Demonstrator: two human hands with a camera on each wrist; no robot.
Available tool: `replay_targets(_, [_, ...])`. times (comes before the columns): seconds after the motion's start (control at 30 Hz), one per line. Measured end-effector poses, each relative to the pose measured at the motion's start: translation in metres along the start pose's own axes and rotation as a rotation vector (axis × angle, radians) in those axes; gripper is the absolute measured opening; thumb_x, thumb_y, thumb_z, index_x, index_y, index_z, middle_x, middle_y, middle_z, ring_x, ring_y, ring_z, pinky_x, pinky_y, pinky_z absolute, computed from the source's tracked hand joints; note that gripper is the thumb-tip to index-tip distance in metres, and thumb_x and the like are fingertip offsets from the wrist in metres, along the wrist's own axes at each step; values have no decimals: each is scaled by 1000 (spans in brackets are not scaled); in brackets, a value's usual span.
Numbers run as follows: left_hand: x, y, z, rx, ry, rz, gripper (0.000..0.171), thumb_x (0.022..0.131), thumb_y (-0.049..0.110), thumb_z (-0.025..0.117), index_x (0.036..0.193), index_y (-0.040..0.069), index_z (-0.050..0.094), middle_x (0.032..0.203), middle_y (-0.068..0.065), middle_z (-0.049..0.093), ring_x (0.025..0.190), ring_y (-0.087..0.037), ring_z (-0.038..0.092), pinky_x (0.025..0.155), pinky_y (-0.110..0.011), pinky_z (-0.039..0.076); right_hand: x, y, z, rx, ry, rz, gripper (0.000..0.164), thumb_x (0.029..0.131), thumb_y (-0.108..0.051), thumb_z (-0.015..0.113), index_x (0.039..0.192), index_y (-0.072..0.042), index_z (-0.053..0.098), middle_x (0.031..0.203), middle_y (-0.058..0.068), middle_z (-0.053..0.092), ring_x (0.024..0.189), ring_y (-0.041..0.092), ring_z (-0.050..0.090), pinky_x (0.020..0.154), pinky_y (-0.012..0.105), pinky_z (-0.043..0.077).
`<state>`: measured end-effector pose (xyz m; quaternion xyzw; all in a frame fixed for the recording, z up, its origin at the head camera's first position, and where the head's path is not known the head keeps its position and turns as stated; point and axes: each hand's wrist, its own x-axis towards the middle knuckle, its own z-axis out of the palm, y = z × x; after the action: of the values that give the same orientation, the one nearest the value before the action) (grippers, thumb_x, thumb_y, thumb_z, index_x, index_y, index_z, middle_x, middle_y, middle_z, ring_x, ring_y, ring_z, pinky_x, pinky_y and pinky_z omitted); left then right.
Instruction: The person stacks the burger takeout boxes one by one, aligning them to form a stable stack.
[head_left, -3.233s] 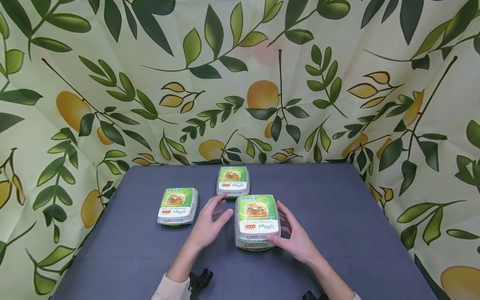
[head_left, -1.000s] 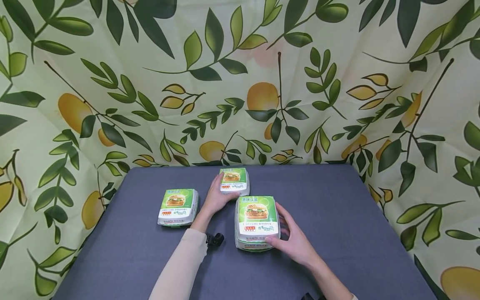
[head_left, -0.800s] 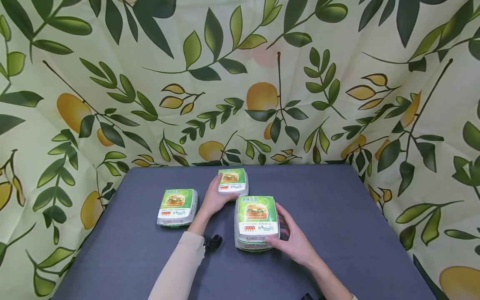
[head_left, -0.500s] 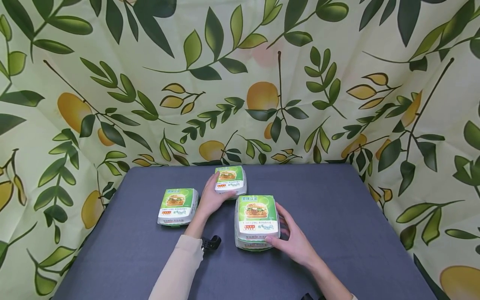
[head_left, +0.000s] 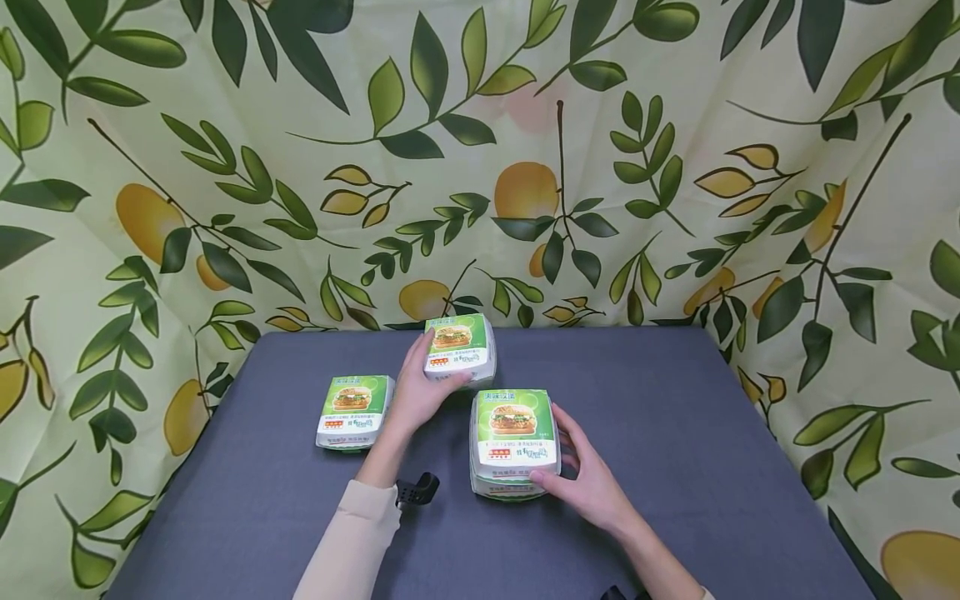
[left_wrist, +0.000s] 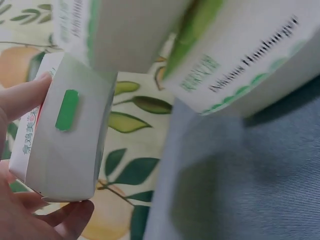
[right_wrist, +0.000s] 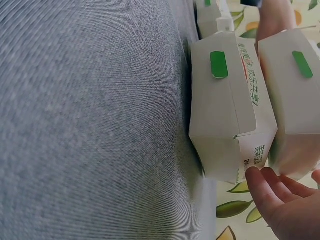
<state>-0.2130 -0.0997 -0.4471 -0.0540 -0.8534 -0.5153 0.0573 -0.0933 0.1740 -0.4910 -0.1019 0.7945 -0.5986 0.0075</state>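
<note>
My left hand grips a white and green hamburger box near the table's back edge, thumb on its front side and fingers along its left. The left wrist view shows this box tilted, apart from the other boxes. Closer to me, a stack of two hamburger boxes stands right of centre. My right hand rests against the stack's right side, its thumb at the front corner; the right wrist view shows fingertips touching the lower box. Another hamburger box lies left of my left forearm.
The boxes are on a dark blue-grey table. A leaf-and-fruit patterned cloth hangs behind and at both sides. A black wrist camera is strapped to the left wrist.
My left hand has reached forward to the back hamburger box, taken hold of it, and raised it slightly, tilting and shifting it a little left. My right hand keeps its place at the stack.
</note>
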Motion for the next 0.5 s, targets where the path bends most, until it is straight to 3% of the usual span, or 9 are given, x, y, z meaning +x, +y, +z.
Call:
replay_targets(0.17, [-4,10,-8,12,13,23,103,80,39,87,162,19,29,166,-12,22,150,-34,24,119,-54,24,0,0,-1,3,4,-51,95,86,-20,83,161,-13,26,157,9,40,133,28,46,102,32,46])
replay_targets(0.5, [-14,21,-20,-34,45,66,102,78,43,87,161,22,32,165,-10,25,148,-30,27,117,-53,28,0,-1,-1,5,4,-53,95,85,-21,83,161,-13,26,155,9,41,132,29,46,103,34,46])
